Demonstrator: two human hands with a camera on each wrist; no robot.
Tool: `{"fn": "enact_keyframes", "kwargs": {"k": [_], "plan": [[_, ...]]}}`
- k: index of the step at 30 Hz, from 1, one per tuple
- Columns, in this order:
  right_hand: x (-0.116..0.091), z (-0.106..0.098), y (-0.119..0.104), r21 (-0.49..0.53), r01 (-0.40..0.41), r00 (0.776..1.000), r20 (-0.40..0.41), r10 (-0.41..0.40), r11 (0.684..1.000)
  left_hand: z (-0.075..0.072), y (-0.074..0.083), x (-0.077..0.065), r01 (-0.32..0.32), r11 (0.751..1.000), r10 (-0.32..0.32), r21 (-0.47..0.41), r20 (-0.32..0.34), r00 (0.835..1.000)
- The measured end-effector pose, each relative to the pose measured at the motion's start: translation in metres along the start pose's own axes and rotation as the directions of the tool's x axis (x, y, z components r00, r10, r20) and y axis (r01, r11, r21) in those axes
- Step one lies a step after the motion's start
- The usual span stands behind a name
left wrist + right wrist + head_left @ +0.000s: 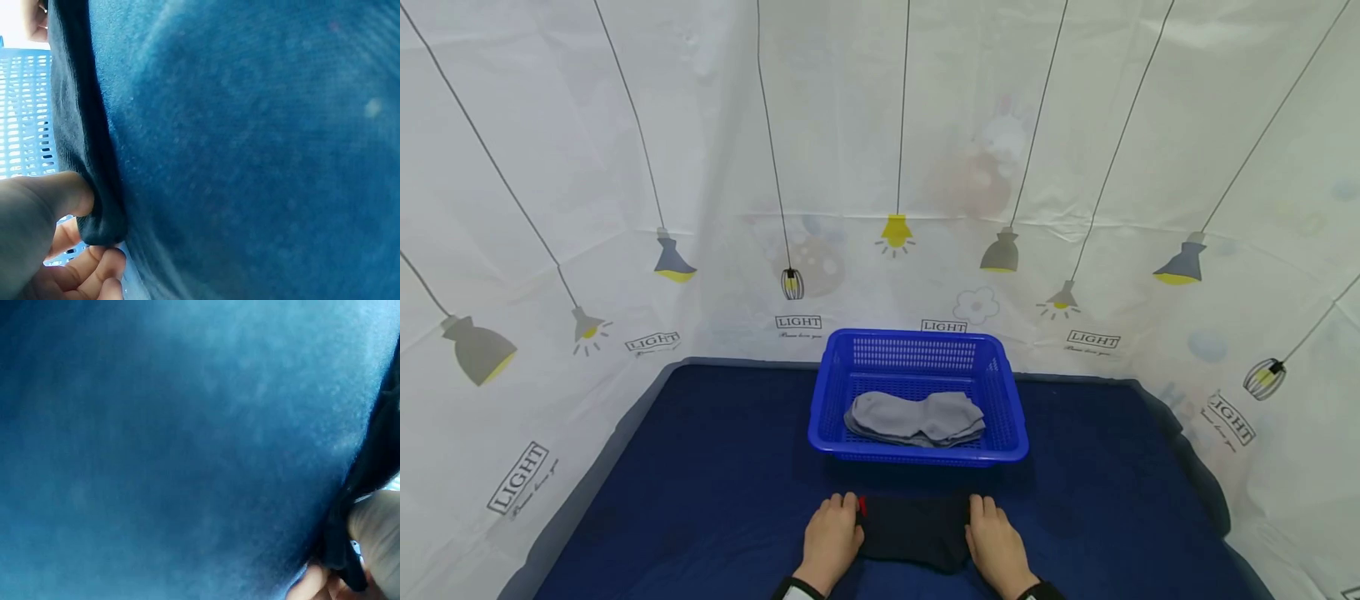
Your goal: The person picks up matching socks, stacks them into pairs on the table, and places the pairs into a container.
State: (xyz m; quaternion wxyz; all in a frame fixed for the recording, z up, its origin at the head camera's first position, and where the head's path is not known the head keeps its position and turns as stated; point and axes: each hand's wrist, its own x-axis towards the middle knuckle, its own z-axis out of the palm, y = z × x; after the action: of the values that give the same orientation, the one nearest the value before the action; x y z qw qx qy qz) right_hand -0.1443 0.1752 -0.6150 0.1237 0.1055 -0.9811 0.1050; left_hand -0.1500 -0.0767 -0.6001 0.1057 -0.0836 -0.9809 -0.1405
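A dark sock (913, 532) is stretched sideways close over the navy cloth, with a bit of red at its left end. My left hand (833, 537) pinches that end; in the left wrist view the thumb lies on one side of the sock (72, 106) and fingers are on the other. The opposite end is pinched by my right hand (997, 543), and a dark fold of sock (337, 540) shows between thumb and fingers in the right wrist view. Just beyond the hands stands a blue plastic basket (917, 456) holding folded grey socks (917, 417).
Navy cloth (715, 467) covers the table. A white sheet (850, 125) printed with hanging lamps rises behind the table and along both sides, close behind the basket.
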Motion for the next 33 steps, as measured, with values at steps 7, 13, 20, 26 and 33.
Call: {"fn": "enact_keyframes", "kwargs": {"k": [7,13,20,26,33], "plan": [[-0.001,0.003,-0.003,0.016,0.030,0.999,-0.031,-0.030,0.999,0.003,0.001,0.000,-0.017,1.000,0.016,-0.016,-0.048,0.999],[0.000,0.001,0.002,0.009,0.042,0.999,0.012,-0.042,0.999,0.005,0.000,0.000,-0.013,0.996,0.009,-0.083,-0.046,0.999],[-0.001,-0.006,0.004,0.041,0.021,1.000,0.016,-0.021,0.999,0.001,-0.002,0.000,-0.003,0.992,-0.005,-0.126,-0.063,0.998],[-0.002,-0.014,0.005,0.069,0.020,0.998,-0.063,-0.015,0.997,-0.011,0.000,0.001,-0.025,0.990,0.008,-0.142,-0.117,0.993],[-0.003,-0.027,0.005,0.103,0.047,0.982,-0.188,-0.027,0.994,-0.027,0.001,0.000,-0.080,0.987,0.045,-0.142,-0.236,0.971]]}}
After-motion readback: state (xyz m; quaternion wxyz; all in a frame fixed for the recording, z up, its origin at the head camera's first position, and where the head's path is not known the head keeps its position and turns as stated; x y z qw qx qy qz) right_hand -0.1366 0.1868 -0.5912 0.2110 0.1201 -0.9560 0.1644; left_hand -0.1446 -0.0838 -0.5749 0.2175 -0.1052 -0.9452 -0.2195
